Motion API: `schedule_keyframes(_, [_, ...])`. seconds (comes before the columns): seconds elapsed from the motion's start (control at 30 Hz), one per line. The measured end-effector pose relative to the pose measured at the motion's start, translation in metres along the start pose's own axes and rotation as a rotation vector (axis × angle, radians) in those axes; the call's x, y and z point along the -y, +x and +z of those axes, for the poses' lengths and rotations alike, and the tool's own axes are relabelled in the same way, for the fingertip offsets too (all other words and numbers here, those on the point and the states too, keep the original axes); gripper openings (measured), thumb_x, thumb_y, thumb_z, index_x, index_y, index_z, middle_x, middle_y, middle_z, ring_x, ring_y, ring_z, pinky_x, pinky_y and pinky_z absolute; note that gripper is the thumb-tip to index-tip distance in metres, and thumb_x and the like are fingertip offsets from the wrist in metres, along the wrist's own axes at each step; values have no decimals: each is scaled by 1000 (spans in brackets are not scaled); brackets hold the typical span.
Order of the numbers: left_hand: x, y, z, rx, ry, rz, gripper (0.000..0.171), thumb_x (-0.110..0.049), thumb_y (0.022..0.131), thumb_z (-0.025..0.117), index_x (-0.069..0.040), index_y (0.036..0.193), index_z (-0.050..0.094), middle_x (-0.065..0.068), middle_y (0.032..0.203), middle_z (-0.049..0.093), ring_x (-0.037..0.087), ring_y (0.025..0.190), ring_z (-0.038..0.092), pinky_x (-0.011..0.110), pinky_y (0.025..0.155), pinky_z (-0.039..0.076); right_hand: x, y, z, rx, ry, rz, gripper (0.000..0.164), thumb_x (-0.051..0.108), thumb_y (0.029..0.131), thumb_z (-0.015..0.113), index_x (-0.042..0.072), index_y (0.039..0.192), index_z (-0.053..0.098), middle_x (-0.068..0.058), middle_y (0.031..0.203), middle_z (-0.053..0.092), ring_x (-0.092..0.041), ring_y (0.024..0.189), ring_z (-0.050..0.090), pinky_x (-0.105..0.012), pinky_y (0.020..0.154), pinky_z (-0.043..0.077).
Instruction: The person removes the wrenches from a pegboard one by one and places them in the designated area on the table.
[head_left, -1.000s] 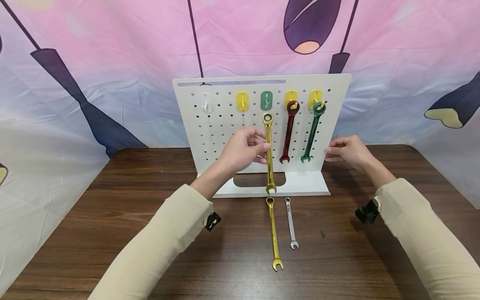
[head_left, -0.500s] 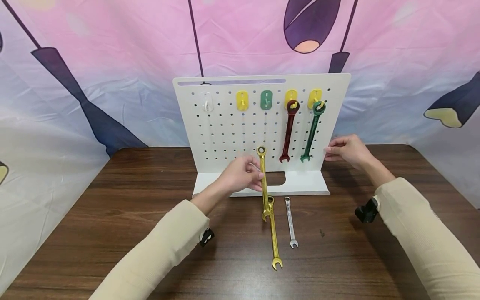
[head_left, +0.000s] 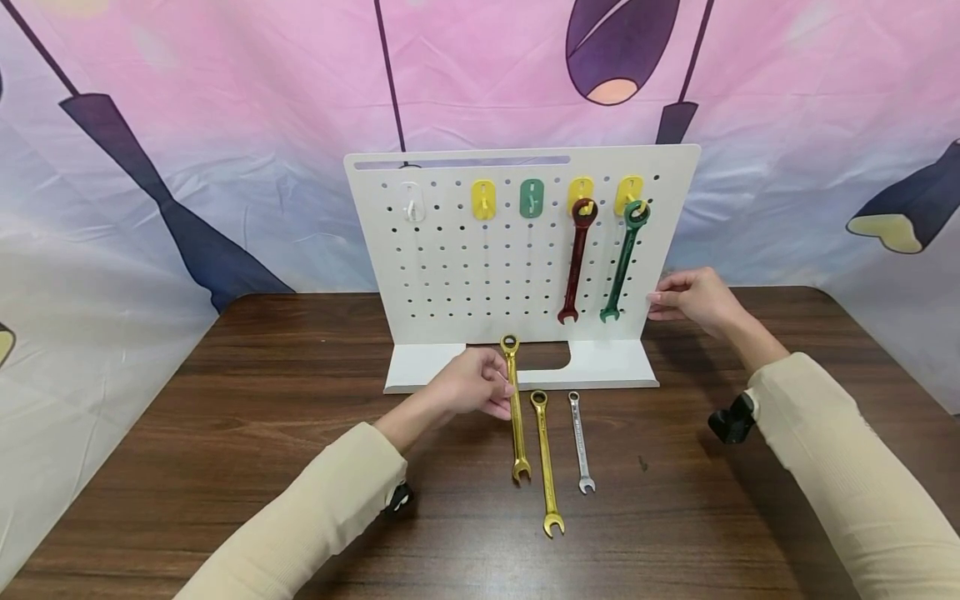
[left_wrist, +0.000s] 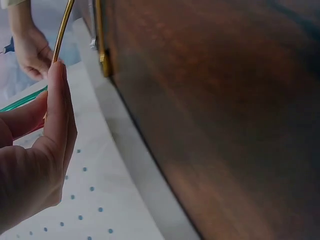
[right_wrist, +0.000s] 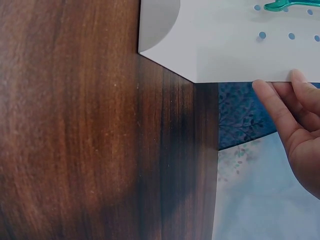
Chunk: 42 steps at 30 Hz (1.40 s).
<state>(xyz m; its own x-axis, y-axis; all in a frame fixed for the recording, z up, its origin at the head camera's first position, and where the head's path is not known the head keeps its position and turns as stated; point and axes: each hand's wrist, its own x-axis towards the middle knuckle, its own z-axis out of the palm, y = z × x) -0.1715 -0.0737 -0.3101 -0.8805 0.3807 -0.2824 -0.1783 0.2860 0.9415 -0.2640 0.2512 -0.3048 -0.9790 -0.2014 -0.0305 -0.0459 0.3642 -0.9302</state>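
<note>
My left hand (head_left: 471, 382) pinches a gold combination wrench (head_left: 517, 429) between thumb and fingers, ring end up, just in front of the white pegboard (head_left: 465, 267). In the left wrist view this wrench (left_wrist: 62, 32) shows as a thin gold edge. Beside it, a second gold wrench (head_left: 547, 467) and a smaller silver wrench (head_left: 580, 442) lie on the table. My right hand (head_left: 699, 302) holds the pegboard's right edge; in the right wrist view its fingertips (right_wrist: 298, 76) lie against that edge. A dark red wrench (head_left: 576, 267) and a green wrench (head_left: 622, 262) hang from yellow hooks.
Along the board's upper part, a white hook (head_left: 412, 202), a yellow hook (head_left: 483, 200) and a green hook (head_left: 532, 198) carry nothing. The board's base (head_left: 423, 367) stands on the dark wooden table (head_left: 285, 433). Behind it hangs a printed cloth (head_left: 262, 167).
My left hand has brought the gold wrench down and toward me, away from the board's face, to the left of the gold wrench on the table. The right hand has stayed at the board's edge.
</note>
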Motion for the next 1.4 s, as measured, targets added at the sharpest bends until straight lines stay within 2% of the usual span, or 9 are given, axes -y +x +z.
schedule_keyframes(0.4, [20, -2, 0, 41, -48, -55, 9, 17, 85, 49, 10, 90, 45, 14, 68, 57, 18, 57, 60, 34, 63, 59, -1, 1, 0, 0, -7, 8, 31, 3, 90, 54, -20, 110, 49, -10, 91, 60, -15, 77, 65, -45, 82, 52])
schedule_keyframes(0.7, [30, -7, 2, 70, -36, -99, 9, 15, 84, 52, 7, 85, 47, 12, 66, 56, 16, 52, 58, 31, 59, 59, -2, 1, 0, -1, -37, 2, 31, 4, 90, 55, -19, 110, 51, -13, 94, 60, -16, 77, 65, -45, 82, 52])
schedule_keyframes(1.13, [36, -14, 5, 103, -3, -139, 9, 16, 83, 52, 8, 82, 49, 12, 64, 54, 17, 52, 59, 31, 58, 59, -1, 1, -1, -3, -36, -3, 31, 3, 90, 55, -19, 110, 51, -12, 93, 61, -16, 77, 65, -44, 82, 52])
schedule_keyframes(1.4, [36, -14, 7, 69, 25, -161, 11, 15, 83, 54, 6, 79, 49, 12, 61, 53, 16, 50, 59, 31, 56, 59, -1, 1, -1, -1, -28, -6, 31, 3, 90, 55, -20, 110, 51, -11, 92, 61, -17, 77, 65, -45, 82, 52])
